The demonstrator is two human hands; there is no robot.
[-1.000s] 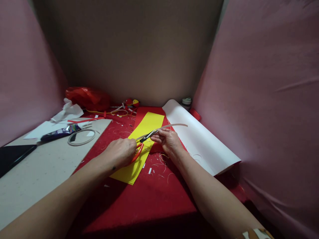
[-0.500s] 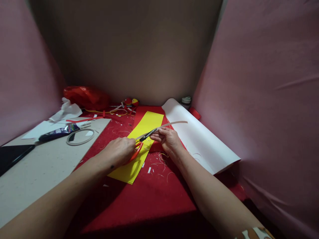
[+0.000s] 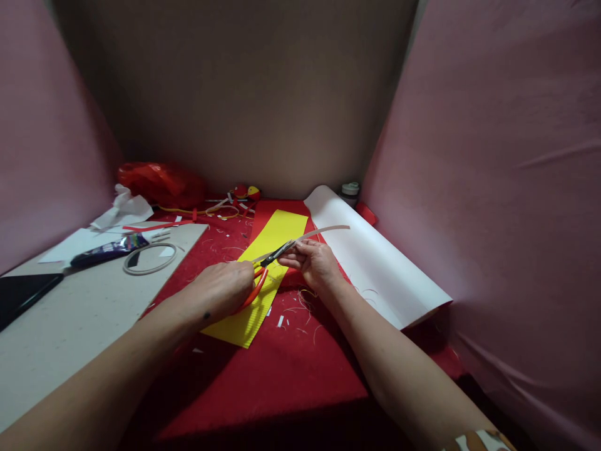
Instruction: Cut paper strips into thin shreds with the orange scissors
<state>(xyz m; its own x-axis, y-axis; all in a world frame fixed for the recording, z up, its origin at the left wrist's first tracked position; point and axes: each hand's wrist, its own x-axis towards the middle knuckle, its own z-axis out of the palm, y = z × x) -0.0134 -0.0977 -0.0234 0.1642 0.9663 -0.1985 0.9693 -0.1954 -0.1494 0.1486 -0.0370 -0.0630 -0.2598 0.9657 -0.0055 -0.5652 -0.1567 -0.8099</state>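
One pale coil [image 3: 146, 272] lies on the left, beside a dark squeeze tube [image 3: 104, 251]. Next comes the left hand [image 3: 226, 285], fingers curled round the handles of orange-and-yellow scissors [image 3: 268, 260]; their blades, seemingly near closed, meet a thin beige strip [image 3: 329, 229] above the yellow corrugated sheet [image 3: 284, 227]. The right hand [image 3: 319, 266] pinches that strip by the blade tips. Its free right end, over the white roll [image 3: 370, 257], has risen slightly; any cutting seems barely advanced.
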